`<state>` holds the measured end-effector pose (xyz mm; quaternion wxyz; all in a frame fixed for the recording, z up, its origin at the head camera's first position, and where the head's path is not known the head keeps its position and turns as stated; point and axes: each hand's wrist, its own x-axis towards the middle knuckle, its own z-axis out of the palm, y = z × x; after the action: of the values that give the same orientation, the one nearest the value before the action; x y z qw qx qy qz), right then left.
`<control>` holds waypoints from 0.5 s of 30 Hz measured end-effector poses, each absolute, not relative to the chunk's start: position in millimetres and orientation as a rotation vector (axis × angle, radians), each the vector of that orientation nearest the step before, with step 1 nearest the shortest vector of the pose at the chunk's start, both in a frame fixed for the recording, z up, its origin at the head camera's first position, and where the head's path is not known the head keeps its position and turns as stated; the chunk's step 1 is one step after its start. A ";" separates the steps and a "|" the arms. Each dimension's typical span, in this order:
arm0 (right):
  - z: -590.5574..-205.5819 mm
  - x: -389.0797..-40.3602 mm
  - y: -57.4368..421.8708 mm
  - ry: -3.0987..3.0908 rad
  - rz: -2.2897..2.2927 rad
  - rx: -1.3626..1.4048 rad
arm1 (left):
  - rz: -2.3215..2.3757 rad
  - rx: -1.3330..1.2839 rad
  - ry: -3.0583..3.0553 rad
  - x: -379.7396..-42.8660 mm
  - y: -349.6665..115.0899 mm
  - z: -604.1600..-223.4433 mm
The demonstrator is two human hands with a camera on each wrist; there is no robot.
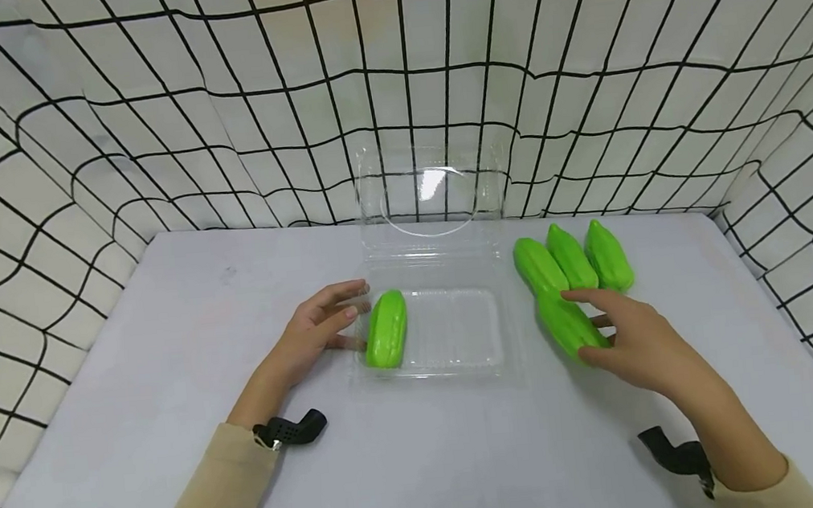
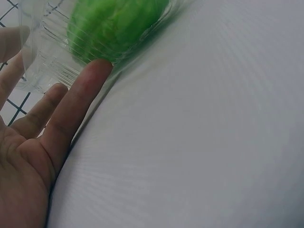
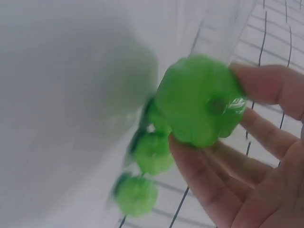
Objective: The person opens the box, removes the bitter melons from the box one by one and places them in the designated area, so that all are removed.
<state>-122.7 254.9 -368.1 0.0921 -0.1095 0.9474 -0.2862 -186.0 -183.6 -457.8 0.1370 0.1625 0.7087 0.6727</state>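
My right hand (image 1: 635,339) pinches a green ribbed toy vegetable (image 3: 199,102) between thumb and fingers. In the right wrist view it is lifted off the table, with its shadow beside it. Three more green ribbed vegetables (image 1: 608,256) lie behind it at the right. A clear plastic clamshell container (image 1: 457,330) stands in the middle, lid raised at the back. One green vegetable (image 1: 386,330) lies upright along its left side. My left hand (image 1: 321,322) rests at the container's left wall, fingers extended; in the left wrist view a fingertip (image 2: 97,71) touches the plastic.
The white table (image 1: 425,462) is bordered at the back and sides by black wire grid (image 1: 290,87) over white sheeting. The raised transparent lid (image 1: 430,195) stands close in front of the back grid. Both wrists carry black camera mounts (image 1: 294,429).
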 end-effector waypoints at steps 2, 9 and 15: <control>-368.8 -118.7 263.2 2.799 -0.864 -0.309 | 1.943 0.472 2.057 -186.6 -184.4 -457.7; -370.7 -110.6 282.5 2.790 -0.882 -0.299 | 1.945 0.481 2.051 -187.5 -184.9 -457.5; -378.0 -112.1 288.9 2.757 -0.893 -0.278 | 1.945 0.475 2.051 -187.0 -182.8 -456.7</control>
<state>-112.1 288.9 -378.0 0.1148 -0.0950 0.9407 -0.3047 -187.0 -182.8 -456.7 0.1373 0.1643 0.7088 0.6721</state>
